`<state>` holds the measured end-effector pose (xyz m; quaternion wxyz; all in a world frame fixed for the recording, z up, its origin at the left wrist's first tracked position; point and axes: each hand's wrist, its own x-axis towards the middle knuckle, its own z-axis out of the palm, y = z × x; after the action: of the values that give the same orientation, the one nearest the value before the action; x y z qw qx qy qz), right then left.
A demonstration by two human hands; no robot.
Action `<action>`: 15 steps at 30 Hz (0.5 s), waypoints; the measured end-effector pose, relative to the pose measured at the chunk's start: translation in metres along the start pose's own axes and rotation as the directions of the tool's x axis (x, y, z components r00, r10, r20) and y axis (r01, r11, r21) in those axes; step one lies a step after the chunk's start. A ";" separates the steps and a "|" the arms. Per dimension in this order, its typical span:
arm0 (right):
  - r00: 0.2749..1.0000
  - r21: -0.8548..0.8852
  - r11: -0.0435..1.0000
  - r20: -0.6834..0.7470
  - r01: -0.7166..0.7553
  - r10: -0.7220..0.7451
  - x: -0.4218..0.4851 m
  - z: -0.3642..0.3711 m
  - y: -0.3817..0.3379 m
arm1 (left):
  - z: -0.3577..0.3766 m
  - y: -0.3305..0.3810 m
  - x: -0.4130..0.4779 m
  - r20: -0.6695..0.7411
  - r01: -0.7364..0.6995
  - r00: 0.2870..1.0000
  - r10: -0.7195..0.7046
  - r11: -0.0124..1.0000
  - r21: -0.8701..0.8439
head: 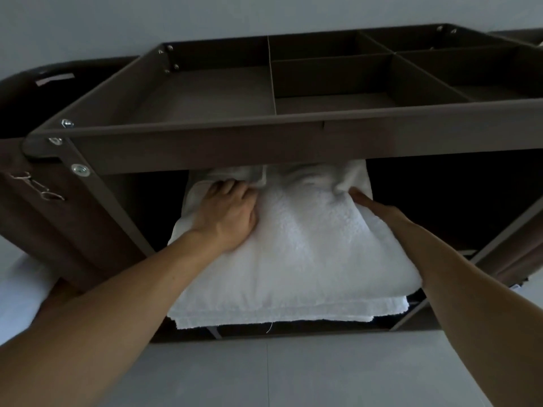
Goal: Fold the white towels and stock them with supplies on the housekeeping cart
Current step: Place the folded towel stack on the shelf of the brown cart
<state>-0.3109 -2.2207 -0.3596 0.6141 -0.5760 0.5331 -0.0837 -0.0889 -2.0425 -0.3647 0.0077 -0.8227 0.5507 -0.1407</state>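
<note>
1. Already, the folded towels (308, 245) lie as a white stack of several layers on the shelf (293, 330) of the cart (205, 142), at the centre of the view and running toward 6 o'clock, where their front edges hang a little past the shelf lip.
2. The left hand (229, 212) rests on the stack at about 10 o'clock from its middle. Its fingers are curled down into the cloth and bunch a ridge of it near the back.
3. The right hand (364, 201) presses into the stack's far corner at about 1 o'clock. Only its leading edge shows, so I cannot tell how its fingers are set or whether they hold anything.
4. Judging from this, the folding of these towels is done and they are being seated deeper on the shelf. The rumpled back edge suggests they are not yet squared.
5. The shelf space at 3 o'clock of the stack is dark, and nothing can be made out there.
6. The top tray (211, 92), at 12 o'clock, shows bare compartments between its dividers, so the supplies appear unstocked.
7. A dark bag (35, 107) hangs off the cart at 9 o'clock. A pale cloth (20, 289) shows at 8 o'clock, possibly more linen to fold. Grey floor (293, 371) lies at 6 o'clock.
</note>
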 end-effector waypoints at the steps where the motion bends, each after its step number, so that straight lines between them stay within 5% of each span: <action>1: 1.000 0.000 1.000 0.014 -0.012 0.012 0.001 -0.001 0.001 | 0.003 0.004 -0.004 -0.066 -0.088 0.994 0.084 0.994 -0.067; 3: 1.000 -0.006 1.000 0.009 -0.007 0.007 0.008 -0.002 0.003 | 0.013 0.005 -0.005 -0.112 -0.200 0.978 0.179 0.954 -0.223; 8: 1.000 0.012 1.000 -0.006 0.022 -0.022 0.024 -0.001 0.004 | 0.022 -0.008 0.021 0.111 -0.009 0.992 0.061 0.911 -0.413; 12: 1.000 0.028 1.000 0.014 0.013 -0.013 0.026 -0.002 0.008 | 0.036 -0.025 0.027 0.135 0.238 0.969 -0.208 0.933 -0.269; 15: 1.000 0.042 0.999 -0.001 0.026 -0.026 0.028 -0.001 0.010 | 0.043 -0.049 0.031 0.282 0.588 0.809 -0.516 0.730 -0.349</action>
<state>-0.3047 -2.2381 -0.3827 0.6249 -0.5698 0.5235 -0.1031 -0.0238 -2.0573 -0.3915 -0.1662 -0.9395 0.2946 0.0541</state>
